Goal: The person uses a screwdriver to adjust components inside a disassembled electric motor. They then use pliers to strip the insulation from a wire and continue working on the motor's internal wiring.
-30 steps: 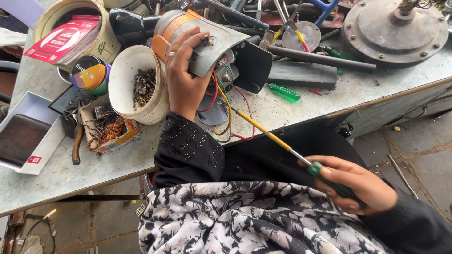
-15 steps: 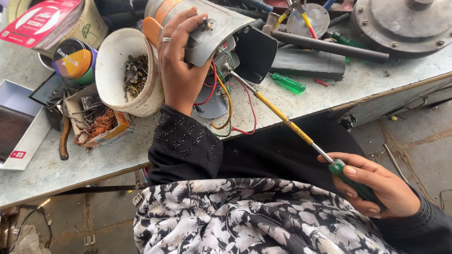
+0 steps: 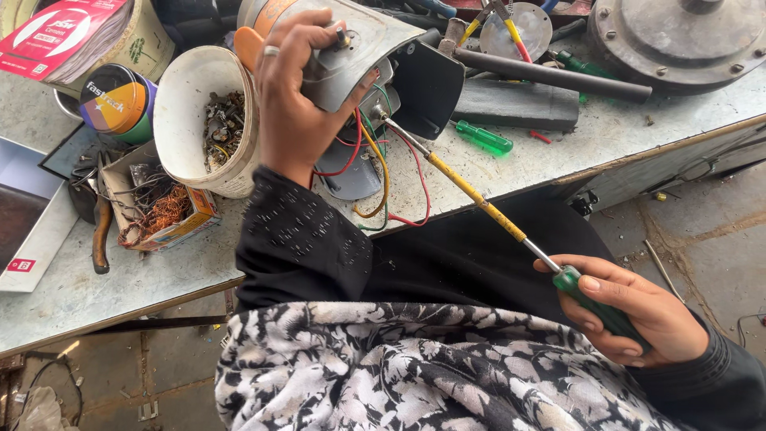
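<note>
My left hand (image 3: 291, 96) grips a grey metal motor housing (image 3: 351, 48) tilted on the workbench, with red, yellow and green wires (image 3: 375, 172) hanging from its underside. My right hand (image 3: 638, 307) is shut on the green handle of a long screwdriver (image 3: 479, 195) with a yellow shaft. The screwdriver tip reaches into the housing's underside near the wires. A black plastic cover (image 3: 427, 84) sits right of the housing.
A white bucket of metal scrap (image 3: 195, 120) stands left of my hand, beside a small box of copper wire (image 3: 159, 211). A green screwdriver (image 3: 483, 137), a dark bar (image 3: 550, 78), a round metal motor disc (image 3: 678, 36), tins and a flat box (image 3: 32, 215) crowd the workbench (image 3: 638, 136).
The view has shifted closer to the bench. My right hand has moved the screwdriver so its tip now reaches into the housing's underside; my left hand still holds the housing.
</note>
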